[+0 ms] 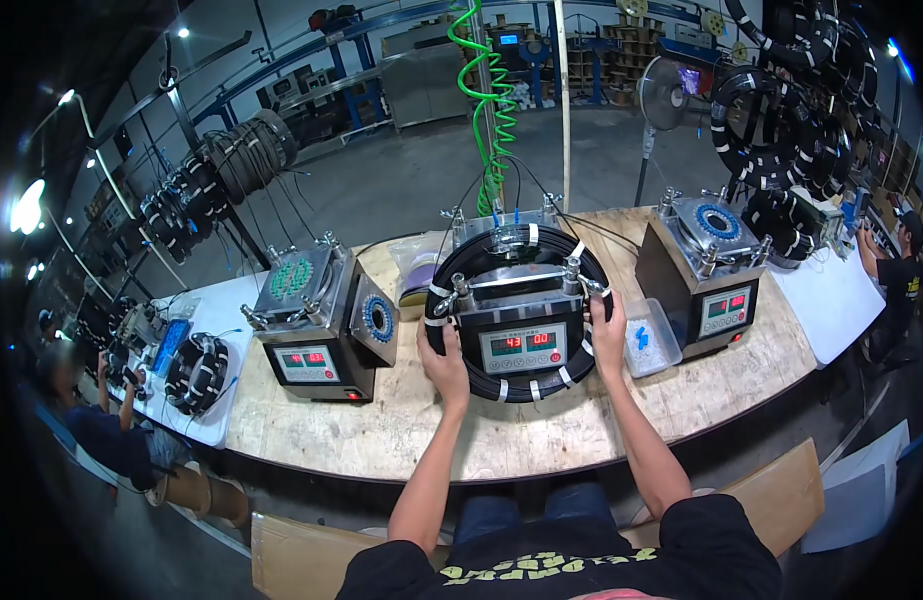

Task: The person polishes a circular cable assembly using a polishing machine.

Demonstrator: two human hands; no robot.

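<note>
A black cable coil [557, 240] bound with several white ties stands tilted in front of me, around the front of the middle metal machine. The machine's display panel [524, 348] shows red digits through the ring. My left hand [446, 366] is closed around the coil's left side. On the opposite side, my right hand [609, 338] grips the coil, its fingers partly hidden. Blue-tipped cable ends [507, 217] rise at the top of the middle machine, where the coil hides part of it.
Similar machines stand to the left [304, 365] and right [727, 310] on the wooden table [402, 440]. A clear plastic box [650, 340] with small blue pieces sits right of the coil. Green coiled hose [474, 90] hangs behind. People sit at both side tables.
</note>
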